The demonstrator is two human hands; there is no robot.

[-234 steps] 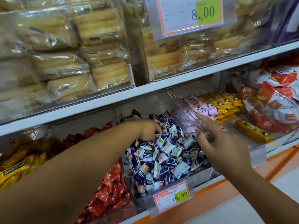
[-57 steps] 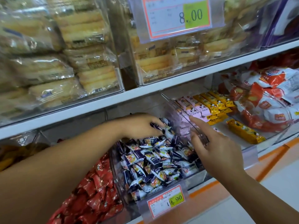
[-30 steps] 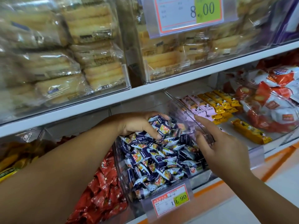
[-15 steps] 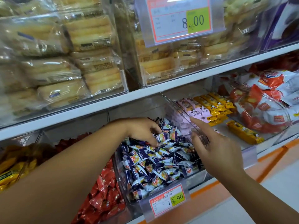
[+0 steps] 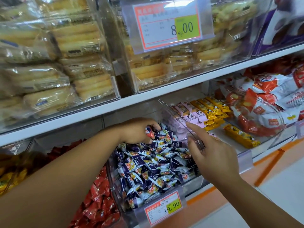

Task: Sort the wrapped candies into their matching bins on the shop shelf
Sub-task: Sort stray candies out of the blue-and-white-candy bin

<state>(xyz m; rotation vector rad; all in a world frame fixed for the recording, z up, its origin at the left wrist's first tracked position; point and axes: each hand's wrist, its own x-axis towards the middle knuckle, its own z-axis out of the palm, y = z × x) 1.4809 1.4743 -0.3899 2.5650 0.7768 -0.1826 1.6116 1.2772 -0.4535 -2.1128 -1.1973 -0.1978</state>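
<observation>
Left hand (image 5: 138, 131), centre of frame, is reaching into the back of the clear plastic bin (image 5: 115, 183) w/ its fingers (image 5: 154, 127) curling round a small handful of purple-and-white wrapped candies (image 5: 153, 163); one wrapper w/ red on it is showing btw them. The rest of those candies are heaping in the bin from centre to lower middle, behind the orange-edged 19.90 price tag (image 5: 164, 209) hanging on its front. Right hand (image 5: 213, 157), centre-right, is holding the bin's clear plastic lid (image 5: 174, 112) tilted up: index finger stretching along the lid's edge, thumb pinching it from the other side, remaining fingers folding in. Red-wrapped candies (image 5: 98, 204) are lying in the next bin at lower left, yellow-wrapped ones (image 5: 9, 178) at far left. Pink and yellow snack bars (image 5: 205, 111) are sitting right of centre, red-and-white packets (image 5: 263, 102) at the right edge. Above the white shelf board (image 5: 98, 110), clear-wrapped sponge cakes (image 5: 79, 38) are stacking up beside an 8.00 price tag (image 5: 167, 28)
</observation>
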